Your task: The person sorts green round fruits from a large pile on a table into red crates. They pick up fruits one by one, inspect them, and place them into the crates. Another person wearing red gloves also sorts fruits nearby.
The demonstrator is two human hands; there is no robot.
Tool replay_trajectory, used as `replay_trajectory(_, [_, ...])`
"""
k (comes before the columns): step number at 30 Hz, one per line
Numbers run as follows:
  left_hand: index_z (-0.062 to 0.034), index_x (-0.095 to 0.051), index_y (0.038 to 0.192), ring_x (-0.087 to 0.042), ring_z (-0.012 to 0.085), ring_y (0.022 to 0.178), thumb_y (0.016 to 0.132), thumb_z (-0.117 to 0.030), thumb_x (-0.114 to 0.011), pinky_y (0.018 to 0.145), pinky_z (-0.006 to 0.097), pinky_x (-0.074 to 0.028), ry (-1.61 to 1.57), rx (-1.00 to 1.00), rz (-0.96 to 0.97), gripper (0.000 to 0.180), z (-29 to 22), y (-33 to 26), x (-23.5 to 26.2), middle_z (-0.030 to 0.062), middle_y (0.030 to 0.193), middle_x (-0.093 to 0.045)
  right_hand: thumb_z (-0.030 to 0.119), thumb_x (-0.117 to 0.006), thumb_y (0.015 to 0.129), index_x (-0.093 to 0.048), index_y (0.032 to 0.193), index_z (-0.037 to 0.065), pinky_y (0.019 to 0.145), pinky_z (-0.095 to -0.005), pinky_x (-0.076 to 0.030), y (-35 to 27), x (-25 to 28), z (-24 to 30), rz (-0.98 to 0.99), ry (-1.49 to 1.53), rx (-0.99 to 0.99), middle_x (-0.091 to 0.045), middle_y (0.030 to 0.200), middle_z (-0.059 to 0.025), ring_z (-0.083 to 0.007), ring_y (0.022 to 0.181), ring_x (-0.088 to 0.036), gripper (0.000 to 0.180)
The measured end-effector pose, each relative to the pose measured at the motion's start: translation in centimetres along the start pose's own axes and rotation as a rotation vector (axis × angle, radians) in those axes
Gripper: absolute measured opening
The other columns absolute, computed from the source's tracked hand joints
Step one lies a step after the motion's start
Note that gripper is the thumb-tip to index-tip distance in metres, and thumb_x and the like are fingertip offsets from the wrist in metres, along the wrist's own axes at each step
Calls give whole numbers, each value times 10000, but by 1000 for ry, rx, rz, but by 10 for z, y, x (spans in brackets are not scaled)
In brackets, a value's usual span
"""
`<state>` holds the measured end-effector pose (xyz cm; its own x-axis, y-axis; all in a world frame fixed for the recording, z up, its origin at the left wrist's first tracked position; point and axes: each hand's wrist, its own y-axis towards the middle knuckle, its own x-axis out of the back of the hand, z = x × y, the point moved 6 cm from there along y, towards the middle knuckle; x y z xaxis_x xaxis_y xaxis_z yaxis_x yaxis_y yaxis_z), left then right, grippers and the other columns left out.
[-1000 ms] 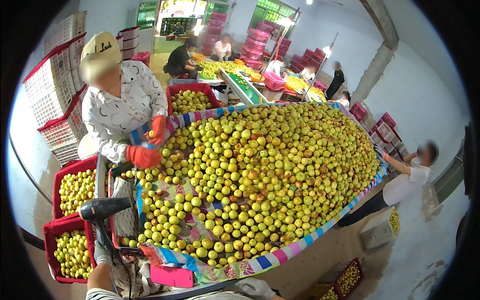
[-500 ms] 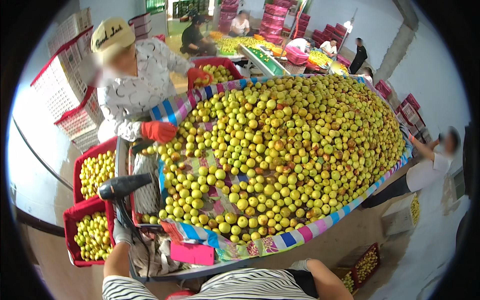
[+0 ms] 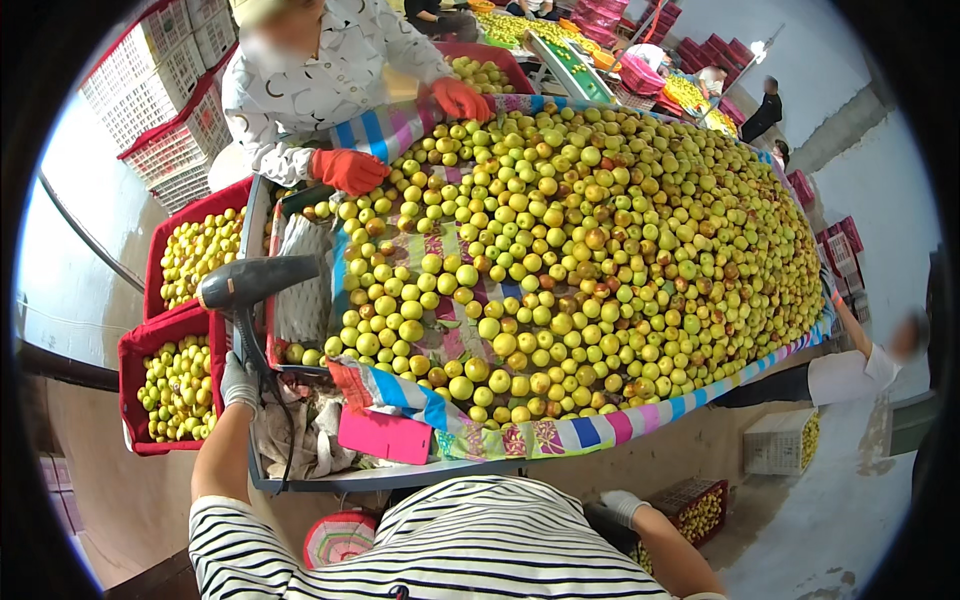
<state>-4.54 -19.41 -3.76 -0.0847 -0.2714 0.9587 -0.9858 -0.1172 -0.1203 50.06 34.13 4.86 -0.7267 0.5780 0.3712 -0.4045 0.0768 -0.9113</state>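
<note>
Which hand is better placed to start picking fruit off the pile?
Neither is free and close. The left hand is up at the table edge, nearer the yellow-green fruit, but grips the hair dryer. The right hand hangs low below the table edge, apparently empty. Probably right, once raised.

Pale blue walls (image 3: 860, 150) close a bright sorting hall over a grey concrete floor (image 3: 830, 540); stacked white and red crates (image 3: 160, 90) line the left wall. More red crates (image 3: 835, 250) stand at right; a conveyor (image 3: 565, 65) runs behind.
</note>
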Motion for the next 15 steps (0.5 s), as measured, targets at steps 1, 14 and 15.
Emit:
replay_trajectory(1, [-52,-424,1194,-605,447,909,877,-233,-571,764,503,-473,-14,9,21,393,-5,-1,0,262,979,-624,345,-450,936,-609,1139,18,870,-433,-468,11,2,5,-81,45,61,-627,1089,-242,-386,995,-598,416])
replay_trajectory(14, [-46,-469,1123,-588,466,894,902,-254,-539,748,503,-461,-100,-64,-29,312,-7,-3,3,270,947,-618,338,-407,967,-645,895,-5,668,-474,-456,28,-80,-8,-308,226,130,-627,761,-244,-429,762,-592,423])
replay_trajectory(15, [-46,-468,1128,-590,461,905,901,-257,-543,756,500,-462,-92,-60,-30,319,-7,-6,6,267,960,-620,332,-413,965,-644,890,-4,665,-470,-456,22,-86,-12,-294,254,119,-628,760,-239,-422,757,-592,414])
